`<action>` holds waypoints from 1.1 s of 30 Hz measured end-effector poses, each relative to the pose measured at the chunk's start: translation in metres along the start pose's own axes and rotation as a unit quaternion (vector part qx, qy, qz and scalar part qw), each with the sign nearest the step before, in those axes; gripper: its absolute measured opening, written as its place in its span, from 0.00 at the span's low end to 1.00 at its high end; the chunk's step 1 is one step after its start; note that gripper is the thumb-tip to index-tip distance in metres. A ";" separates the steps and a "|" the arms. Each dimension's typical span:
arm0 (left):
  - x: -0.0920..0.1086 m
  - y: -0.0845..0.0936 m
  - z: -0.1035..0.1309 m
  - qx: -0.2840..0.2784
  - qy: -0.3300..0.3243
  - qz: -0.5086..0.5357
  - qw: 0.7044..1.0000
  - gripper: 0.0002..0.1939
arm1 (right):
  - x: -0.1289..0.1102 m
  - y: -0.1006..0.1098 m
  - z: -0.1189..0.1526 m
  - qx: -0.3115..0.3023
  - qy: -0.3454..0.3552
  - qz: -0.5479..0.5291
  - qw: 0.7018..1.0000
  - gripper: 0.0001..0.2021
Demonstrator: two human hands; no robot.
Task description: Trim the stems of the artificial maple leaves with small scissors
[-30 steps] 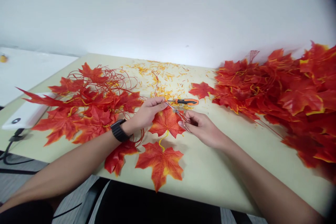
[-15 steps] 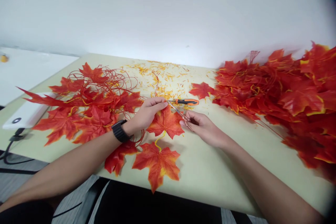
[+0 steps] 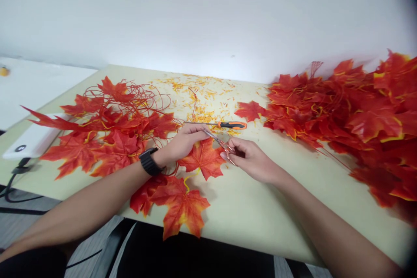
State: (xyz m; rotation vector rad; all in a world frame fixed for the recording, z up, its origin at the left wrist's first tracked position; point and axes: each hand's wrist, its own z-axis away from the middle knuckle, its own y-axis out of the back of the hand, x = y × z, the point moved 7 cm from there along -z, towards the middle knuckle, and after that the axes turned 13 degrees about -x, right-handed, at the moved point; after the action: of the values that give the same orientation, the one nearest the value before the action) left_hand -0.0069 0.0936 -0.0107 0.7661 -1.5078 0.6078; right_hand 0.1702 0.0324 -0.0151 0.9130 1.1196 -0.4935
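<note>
At table centre, orange-red leaf (image 3: pixel 202 159) with yellow stem, pinned under left hand (image 3: pixel 183 142), right hand (image 3: pixel 248 159) clamped on small scissors (image 3: pixel 219 141), screwdriver (image 3: pixel 228 125) just behind, leaf piles (image 3: pixel 342 113) either side.

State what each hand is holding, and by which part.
The right hand holds small scissors by the finger loops. The left hand pinches a red leaf at its top edge, near the blades.

Hands (image 3: pixel 215 150) on red wire (image 3: pixel 219 140)
</note>
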 end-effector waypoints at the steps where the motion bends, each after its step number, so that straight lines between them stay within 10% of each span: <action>1: 0.000 0.000 0.000 0.002 0.002 -0.001 1.000 0.08 | 0.001 0.000 -0.001 0.003 0.003 -0.001 1.000 0.20; 9: 0.004 0.007 0.002 0.065 -0.011 -0.017 0.998 0.19 | 0.009 0.017 -0.002 0.106 0.021 -0.036 0.993 0.24; 15: 0.040 0.008 0.016 0.143 -0.146 -0.289 0.935 0.12 | 0.005 0.028 0.006 0.147 -0.010 0.069 0.987 0.18; 19: 0.051 -0.015 0.022 0.076 -0.199 -0.482 0.850 0.08 | 0.003 0.018 0.006 0.122 -0.025 0.142 0.982 0.13; 25: 0.035 -0.040 0.022 -0.068 -0.195 -0.554 0.807 0.13 | -0.001 0.011 0.005 0.109 -0.006 0.148 0.983 0.10; 33: 0.041 -0.032 0.015 -0.011 -0.151 -0.610 0.778 0.11 | -0.003 0.008 0.007 0.116 0.008 0.104 0.988 0.11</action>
State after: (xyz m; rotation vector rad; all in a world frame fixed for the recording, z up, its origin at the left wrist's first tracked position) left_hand 0.0083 0.0574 0.0271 1.6401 -0.9565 -0.5481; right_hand 0.1789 0.0312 -0.0079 1.2241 0.9803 -0.4517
